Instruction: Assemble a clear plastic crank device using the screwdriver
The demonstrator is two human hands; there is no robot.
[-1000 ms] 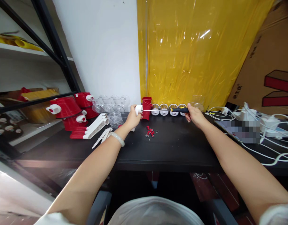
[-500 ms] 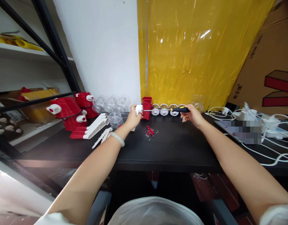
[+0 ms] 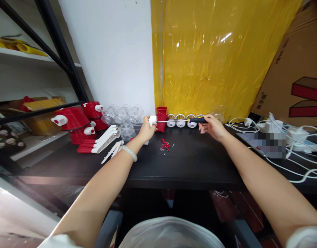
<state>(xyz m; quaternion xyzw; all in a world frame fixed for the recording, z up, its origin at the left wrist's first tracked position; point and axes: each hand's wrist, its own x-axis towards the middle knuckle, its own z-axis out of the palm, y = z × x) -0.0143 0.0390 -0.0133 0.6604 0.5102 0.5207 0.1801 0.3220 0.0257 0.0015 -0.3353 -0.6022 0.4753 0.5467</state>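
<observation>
A small white round plastic part (image 3: 153, 120) is pinched in my left hand (image 3: 147, 128), above the black table (image 3: 189, 162). My right hand (image 3: 211, 128) grips the end of a screwdriver (image 3: 197, 120) with a black and yellow handle. Its long metal shaft runs level to the left, and the tip reaches the white part; where exactly it sits inside is hidden. Below, small red plastic pieces (image 3: 165, 145) and several screws lie loose. Directly behind my left hand stands a red plastic part (image 3: 161, 117).
Several white-rimmed cylinders (image 3: 180, 121) line the back. On the left are red housings (image 3: 73, 119), clear plastic cups (image 3: 122, 115) and white and red handles (image 3: 105, 139). White cables (image 3: 300, 168) and a tablet (image 3: 262, 143) lie on the right.
My right hand's fingers have shifted slightly on the screwdriver handle. My left hand and the white part have stayed in place.
</observation>
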